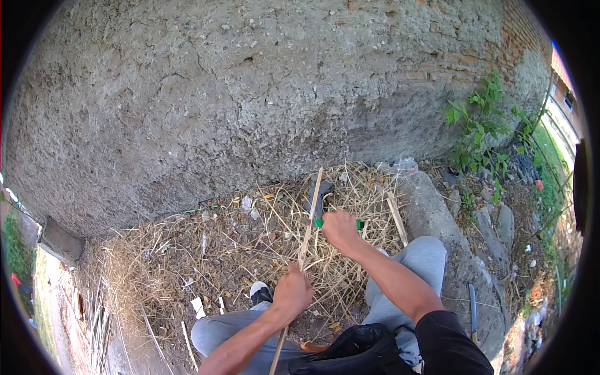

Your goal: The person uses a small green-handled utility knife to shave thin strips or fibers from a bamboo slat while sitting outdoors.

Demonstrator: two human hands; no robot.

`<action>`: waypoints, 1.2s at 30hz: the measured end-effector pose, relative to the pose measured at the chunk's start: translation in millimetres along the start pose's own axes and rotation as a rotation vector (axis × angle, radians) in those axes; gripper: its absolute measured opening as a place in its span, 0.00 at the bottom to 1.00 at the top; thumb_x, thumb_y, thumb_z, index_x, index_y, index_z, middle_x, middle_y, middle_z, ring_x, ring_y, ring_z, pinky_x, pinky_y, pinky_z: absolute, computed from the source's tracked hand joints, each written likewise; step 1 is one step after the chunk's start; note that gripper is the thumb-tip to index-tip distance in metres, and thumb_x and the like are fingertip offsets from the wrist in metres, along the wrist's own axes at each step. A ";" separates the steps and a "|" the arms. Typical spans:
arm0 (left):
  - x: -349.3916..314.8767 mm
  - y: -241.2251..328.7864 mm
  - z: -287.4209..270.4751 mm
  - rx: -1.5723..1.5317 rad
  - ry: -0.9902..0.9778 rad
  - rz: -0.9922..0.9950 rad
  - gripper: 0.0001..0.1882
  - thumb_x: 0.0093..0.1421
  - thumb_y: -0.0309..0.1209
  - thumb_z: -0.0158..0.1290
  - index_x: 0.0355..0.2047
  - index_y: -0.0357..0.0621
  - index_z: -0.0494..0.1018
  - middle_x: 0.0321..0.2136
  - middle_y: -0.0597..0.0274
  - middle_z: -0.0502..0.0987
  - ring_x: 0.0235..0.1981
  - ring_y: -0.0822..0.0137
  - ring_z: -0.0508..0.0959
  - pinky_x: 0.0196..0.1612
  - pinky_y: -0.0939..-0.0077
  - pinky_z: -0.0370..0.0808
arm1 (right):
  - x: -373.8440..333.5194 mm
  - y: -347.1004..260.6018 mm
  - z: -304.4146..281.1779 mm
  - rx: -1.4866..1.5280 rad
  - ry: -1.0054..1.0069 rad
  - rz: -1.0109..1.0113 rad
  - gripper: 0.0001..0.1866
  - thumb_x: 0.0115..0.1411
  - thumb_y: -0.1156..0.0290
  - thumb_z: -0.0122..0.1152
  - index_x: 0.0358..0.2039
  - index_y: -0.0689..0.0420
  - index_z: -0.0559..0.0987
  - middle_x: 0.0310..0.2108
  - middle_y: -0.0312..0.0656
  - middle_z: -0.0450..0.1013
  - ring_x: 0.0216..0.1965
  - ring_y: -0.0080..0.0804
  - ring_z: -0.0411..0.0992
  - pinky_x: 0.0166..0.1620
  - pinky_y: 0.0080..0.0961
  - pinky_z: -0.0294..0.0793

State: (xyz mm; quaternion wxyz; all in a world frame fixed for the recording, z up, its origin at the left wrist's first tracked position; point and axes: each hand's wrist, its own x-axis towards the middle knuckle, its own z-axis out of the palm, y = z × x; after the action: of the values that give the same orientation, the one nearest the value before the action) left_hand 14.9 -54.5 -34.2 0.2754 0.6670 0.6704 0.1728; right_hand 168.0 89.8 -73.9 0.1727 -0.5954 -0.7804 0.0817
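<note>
My left hand (294, 292) is closed around a long, thin pale strip of wood or cane (314, 203). The strip slants up from the lower edge, between my knees, to a point near the wall. My right hand (341, 232) grips a green-handled knife (360, 224), and the green shows on both sides of the fist. Its blade reaches left to the strip, a little above my left hand; whether it cuts into the strip is too small to tell.
Dry straw and shavings (337, 281) cover the ground between my legs. A rough wall (250, 106) stands ahead. At the right lie a stone slab (431, 206) and a long blade-like tool (473, 306); a leafy plant (481, 119) grows beyond. A flat wooden piece (397, 219) leans by my right knee.
</note>
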 end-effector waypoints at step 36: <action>26.6 -37.0 -55.7 -0.810 -0.537 -0.336 0.12 0.59 0.22 0.47 0.23 0.50 0.57 0.13 0.76 0.57 0.09 0.83 0.56 0.09 0.82 0.48 | 3.7 5.6 -69.2 0.410 -0.230 0.311 0.15 0.54 0.59 0.65 0.30 0.58 0.79 0.26 0.46 0.76 0.30 0.38 0.77 0.35 0.37 0.74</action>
State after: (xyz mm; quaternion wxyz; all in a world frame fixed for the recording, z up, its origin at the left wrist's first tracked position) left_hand -47.0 -22.5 -16.2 0.6982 0.4105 0.5533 0.1946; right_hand 197.6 89.5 -11.0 0.1851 -0.6474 -0.6614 0.3304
